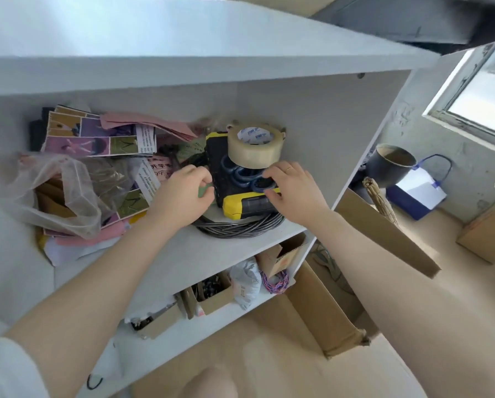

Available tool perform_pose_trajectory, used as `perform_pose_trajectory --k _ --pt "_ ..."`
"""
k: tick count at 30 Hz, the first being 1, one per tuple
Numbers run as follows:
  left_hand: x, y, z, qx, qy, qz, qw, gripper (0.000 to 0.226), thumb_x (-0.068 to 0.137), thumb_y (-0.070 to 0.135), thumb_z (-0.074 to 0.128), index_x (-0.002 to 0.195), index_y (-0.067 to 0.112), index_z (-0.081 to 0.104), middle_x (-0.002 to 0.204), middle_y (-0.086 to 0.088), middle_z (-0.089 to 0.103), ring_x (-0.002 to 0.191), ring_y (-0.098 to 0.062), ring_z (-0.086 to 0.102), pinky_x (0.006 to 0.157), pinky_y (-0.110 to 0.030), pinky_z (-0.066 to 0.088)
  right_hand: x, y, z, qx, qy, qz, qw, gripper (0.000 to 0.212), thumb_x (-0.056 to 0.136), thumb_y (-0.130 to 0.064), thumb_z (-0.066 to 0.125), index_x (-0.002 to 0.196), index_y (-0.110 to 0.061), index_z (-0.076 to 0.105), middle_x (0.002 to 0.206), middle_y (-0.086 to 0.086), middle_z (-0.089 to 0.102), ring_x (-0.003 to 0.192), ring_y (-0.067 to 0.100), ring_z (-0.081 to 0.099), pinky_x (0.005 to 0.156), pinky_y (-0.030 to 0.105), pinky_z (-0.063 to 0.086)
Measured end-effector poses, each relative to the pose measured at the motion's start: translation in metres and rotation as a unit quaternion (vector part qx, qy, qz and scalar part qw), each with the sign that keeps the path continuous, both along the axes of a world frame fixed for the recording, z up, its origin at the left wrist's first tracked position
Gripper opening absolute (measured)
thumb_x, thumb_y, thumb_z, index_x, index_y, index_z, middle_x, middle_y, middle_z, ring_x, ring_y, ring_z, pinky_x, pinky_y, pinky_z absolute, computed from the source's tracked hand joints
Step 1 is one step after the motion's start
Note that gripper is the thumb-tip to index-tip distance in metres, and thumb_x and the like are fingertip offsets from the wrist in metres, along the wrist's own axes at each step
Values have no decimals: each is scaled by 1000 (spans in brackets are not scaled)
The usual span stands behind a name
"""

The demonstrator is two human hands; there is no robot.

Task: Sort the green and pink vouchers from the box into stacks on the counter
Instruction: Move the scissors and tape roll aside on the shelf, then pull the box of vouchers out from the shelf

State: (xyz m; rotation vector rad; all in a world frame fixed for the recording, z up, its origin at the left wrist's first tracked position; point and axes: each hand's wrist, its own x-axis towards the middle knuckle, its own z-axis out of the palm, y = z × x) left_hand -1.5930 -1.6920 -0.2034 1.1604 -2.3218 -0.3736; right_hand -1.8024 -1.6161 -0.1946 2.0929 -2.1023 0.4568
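Vouchers: pink sheets (154,124) lie heaped at the rear left of the white shelf (200,254), and more pink paper (97,238) lies at its front left edge under a clear plastic bag (65,191). A green slip (204,191) sits at the fingers of the left hand (183,193). No voucher box can be identified.

Near range, lower shelf (183,334): open cardboard boxes (212,297) holding small dark parts, a white bag (245,280) and a purple-and-pink cord bundle (275,282).

Middle range, shelf front: a grey cable coil (240,229) lies flat near the front right corner. A black-and-yellow case (240,202) rests on the coil. Dark blue rings (240,173) lie on the case, and a roll of clear packing tape (253,145) sits on the rings.

Hands: the left hand is curled and pinches the green slip beside the left edge of the case. The right hand (289,191) grips the right end of the case, fingers curled over the rings, thumb on the yellow corner.

Left of the case: the plastic bag holds brown cardboard pieces; printed photo leaflets (97,136) are stacked behind it, overlapping the pink sheets.

Far range, floor to the right of the shelf unit: a flattened cardboard box (384,231), a dark round pot (389,165) and a blue-and-white carrier bag (418,193).
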Motion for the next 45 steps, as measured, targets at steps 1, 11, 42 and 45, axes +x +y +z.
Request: perform_pose_trajectory --k 1,11,42,45 --pt "3 5 -2 12 -14 -6 1000 20 87 19 54 103 8 60 103 -8 59 96 -27 57 81 -42 49 4 8 -5 25 -9 3 1000 36 90 -22 55 125 -13 53 128 7 52 119 27 44 96 39 38" --pt "66 156 103 200 -38 23 979 29 92 22 48 119 15 54 112 -1 59 94 -22 60 77 -34 49 73 127 116 308 -80 80 945 37 94 -29 48 128 -14 44 116 5 59 102 23 57 72 32 44" --pt "573 682 199 269 32 657 703 30 92 24 47 120 15 54 117 -3 55 104 -22 54 89 -33 44 689 417 173 388 142 654 634 35 95 -26 43 127 -12 44 114 9 56 104 28 54 86 40 47" --pt "616 706 184 280 63 680 675 31 91 21 48 120 14 54 118 -5 56 99 -22 55 87 -30 43 741 437 157 389 145 654 632 36 95 -27 43 128 -11 43 114 9 57 105 28 54 85 40 47"
